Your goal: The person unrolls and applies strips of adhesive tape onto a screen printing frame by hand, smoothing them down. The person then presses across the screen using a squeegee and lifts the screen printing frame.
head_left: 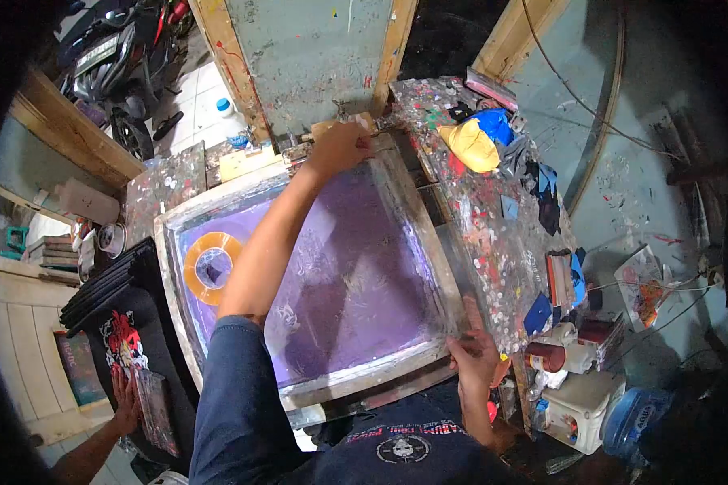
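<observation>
Left grip (344,152) bends over the far rim of the wooden frame (423,234), at twelve o'clock; the fingertips are not clear, so I cannot tell whether they are closed on it. Right grip (476,356) sits at the four o'clock corner, thumb and fingers apart — a spread between the two that probably helps steady the frame. On the purple mesh (348,267) inside it, at nine o'clock, a roll of amber tape (213,240) lies flat, perhaps so that it cannot roll away. Another person's hand (124,400) rests at eight o'clock on black cloth (170,347), likely keeping it flat.

Containers crowd together at four o'clock, beside the paint-spattered surface (493,250): a dark red jar (544,357), a white tub (582,404) and a bluish bottle (637,422). The jar's colour may be its contents showing through — what the tub and bottle hold is too unclear to say.
</observation>
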The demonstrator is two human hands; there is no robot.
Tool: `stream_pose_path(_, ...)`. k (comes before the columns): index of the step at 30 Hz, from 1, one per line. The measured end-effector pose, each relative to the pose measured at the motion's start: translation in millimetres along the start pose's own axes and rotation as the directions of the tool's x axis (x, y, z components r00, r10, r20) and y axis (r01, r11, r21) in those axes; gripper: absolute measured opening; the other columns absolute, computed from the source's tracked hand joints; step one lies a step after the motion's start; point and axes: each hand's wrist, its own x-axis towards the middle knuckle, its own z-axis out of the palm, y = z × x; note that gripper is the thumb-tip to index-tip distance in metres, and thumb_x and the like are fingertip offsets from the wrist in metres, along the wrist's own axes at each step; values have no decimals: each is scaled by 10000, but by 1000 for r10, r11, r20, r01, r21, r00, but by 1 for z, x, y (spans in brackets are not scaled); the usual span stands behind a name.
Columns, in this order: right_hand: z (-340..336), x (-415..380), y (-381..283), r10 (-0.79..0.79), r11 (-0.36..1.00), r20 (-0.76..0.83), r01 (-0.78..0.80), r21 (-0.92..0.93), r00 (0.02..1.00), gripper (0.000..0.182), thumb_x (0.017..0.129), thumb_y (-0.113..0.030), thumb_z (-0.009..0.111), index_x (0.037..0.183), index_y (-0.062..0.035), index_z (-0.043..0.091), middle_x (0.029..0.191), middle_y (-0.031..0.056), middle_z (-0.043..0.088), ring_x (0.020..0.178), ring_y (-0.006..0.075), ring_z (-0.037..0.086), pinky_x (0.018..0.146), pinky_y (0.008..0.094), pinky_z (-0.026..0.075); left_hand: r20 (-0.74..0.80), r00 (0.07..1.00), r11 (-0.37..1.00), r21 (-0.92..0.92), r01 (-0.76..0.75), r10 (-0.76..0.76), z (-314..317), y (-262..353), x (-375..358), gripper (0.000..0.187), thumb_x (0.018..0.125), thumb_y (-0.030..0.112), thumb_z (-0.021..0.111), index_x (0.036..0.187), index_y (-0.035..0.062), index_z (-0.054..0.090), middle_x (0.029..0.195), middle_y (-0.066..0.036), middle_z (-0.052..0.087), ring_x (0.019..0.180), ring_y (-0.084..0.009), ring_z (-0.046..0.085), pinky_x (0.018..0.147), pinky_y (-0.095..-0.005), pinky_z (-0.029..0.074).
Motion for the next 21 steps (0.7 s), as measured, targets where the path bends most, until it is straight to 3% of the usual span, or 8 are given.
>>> stream_pose_path(3, -1, 6, 1, -17, 986, 38, 23, -163, 999, 453, 795, -51, 876, 1112, -20, 555, 795, 79, 719, 617, 110, 626, 512, 238, 462, -34, 999, 999, 30, 43, -41, 13, -4, -7, 183, 844, 215, 767, 943, 63, 794, 914, -180, 755, 885, -387, 726, 825, -455, 569)
stream_pose_path(6, 2, 11, 12, -268, 921, 60, 274, -279, 962, 471, 778, -66, 885, 1110, -24, 554, 794, 79, 723, 627, 119, 634, 565, 255, 485, -174, 983, 975, 221, -18, 57, 24, -4, -11, 184, 866, 222, 729, 938, 64, 789, 965, -189, 729, 907, -395, 711, 825, -494, 557)
stream_pose_path(9, 8, 8, 1, -241, 907, 36, 238, -349, 970, 490, 763, -81, 895, 1099, -30, 543, 779, 85, 721, 646, 126, 646, 624, 274, 510, -134, 991, 982, 188, 6, 20, 29, -8, -17, 173, 856, 216, 723, 919, 65, 781, 1032, -180, 690, 989, -394, 676, 858, -499, 533)
stream_pose_path(12, 13, 12, 4, -228, 919, 29, 225, -325, 973, 488, 759, -81, 889, 1092, -48, 534, 755, 73, 716, 645, 122, 644, 621, 273, 502, -232, 961, 942, 327, -68, 150, 31, -2, -21, 162, 854, 217, 715, 900, 73, 774, 1065, -166, 669, 1073, -377, 626, 939, -498, 492)
stream_pose_path(18, 20, 11, 3, -261, 846, 33, 246, -473, 965, 498, 776, -97, 869, 1118, -66, 509, 735, 62, 713, 621, 121, 632, 604, 298, 491, -243, 954, 931, 355, -83, 178, 39, -6, -26, 207, 854, 242, 722, 1003, 103, 761, 1204, -119, 615, 1195, -335, 557, 1036, -532, 438)
stream_pose_path(21, 23, 10, -5, -207, 804, 42, 194, -562, 977, 507, 785, -123, 857, 1135, -62, 495, 739, 81, 717, 638, 191, 671, 641, 357, 515, -297, 923, 915, 387, -117, 244, 48, -11, -28, 214, 857, 249, 721, 1011, 108, 766, 1235, -103, 617, 1245, -327, 542, 1052, -526, 425)
